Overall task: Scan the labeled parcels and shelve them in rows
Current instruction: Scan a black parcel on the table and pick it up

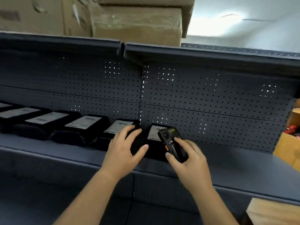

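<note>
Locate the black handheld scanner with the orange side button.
In the head view, right of centre: the right hand holds the black handheld scanner over the black white-labelled parcel at the row's right end.

The shelf (227, 159) is matt dark painted metal, its back panel (211, 98) perforated. The parcels (68, 137) are smooth black plastic with white paper labels (84, 122). The scanner (172, 140) is glossy black plastic. The boxes (138, 25) are dull brown cardboard.
</note>
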A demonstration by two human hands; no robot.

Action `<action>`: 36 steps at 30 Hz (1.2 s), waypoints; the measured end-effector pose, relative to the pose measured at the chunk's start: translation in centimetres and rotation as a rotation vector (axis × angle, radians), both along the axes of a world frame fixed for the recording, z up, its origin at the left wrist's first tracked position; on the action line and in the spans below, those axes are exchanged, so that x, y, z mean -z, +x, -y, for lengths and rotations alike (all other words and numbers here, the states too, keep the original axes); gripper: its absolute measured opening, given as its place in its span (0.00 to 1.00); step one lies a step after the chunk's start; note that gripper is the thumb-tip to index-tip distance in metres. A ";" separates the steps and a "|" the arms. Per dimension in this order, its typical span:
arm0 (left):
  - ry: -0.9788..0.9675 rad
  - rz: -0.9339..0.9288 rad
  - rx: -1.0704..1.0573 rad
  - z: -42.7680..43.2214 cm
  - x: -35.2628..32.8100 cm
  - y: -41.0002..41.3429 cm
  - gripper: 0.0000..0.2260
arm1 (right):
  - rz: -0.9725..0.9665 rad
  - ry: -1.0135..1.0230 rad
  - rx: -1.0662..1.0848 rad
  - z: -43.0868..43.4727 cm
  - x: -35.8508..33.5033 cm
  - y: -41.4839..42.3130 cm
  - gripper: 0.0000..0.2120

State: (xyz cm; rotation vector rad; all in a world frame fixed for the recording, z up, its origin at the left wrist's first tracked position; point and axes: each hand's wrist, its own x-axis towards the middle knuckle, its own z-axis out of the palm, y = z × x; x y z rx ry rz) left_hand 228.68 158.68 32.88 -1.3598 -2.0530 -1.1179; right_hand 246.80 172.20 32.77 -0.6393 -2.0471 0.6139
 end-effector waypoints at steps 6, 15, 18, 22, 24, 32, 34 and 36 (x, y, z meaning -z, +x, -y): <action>0.012 -0.006 -0.037 16.2 1.7 -4.7 0.29 | -0.002 -0.032 -0.086 14.5 1.7 -6.7 0.26; 0.070 0.038 -0.333 43.7 5.9 -17.0 0.26 | 0.066 -0.085 -0.423 37.6 4.7 -24.6 0.26; 0.090 0.076 -0.472 53.0 7.9 -21.7 0.24 | 0.102 -0.094 -0.582 45.7 6.5 -32.5 0.26; 0.046 0.072 -0.678 65.6 9.3 -28.4 0.24 | 0.094 -0.112 -0.789 57.1 8.9 -43.8 0.26; 0.006 0.085 -0.800 71.8 9.2 -31.2 0.25 | 0.093 -0.117 -0.886 63.1 9.3 -49.2 0.26; -0.041 0.169 -1.199 93.6 8.4 -41.0 0.28 | 0.113 -0.093 -1.229 86.8 8.3 -67.0 0.30; -0.034 0.166 -1.234 97.0 9.1 -43.2 0.28 | 0.123 -0.079 -1.278 90.5 9.0 -69.6 0.28; -0.022 0.183 -1.258 102.1 10.2 -47.1 0.28 | 0.146 -0.065 -1.308 95.6 10.3 -73.9 0.27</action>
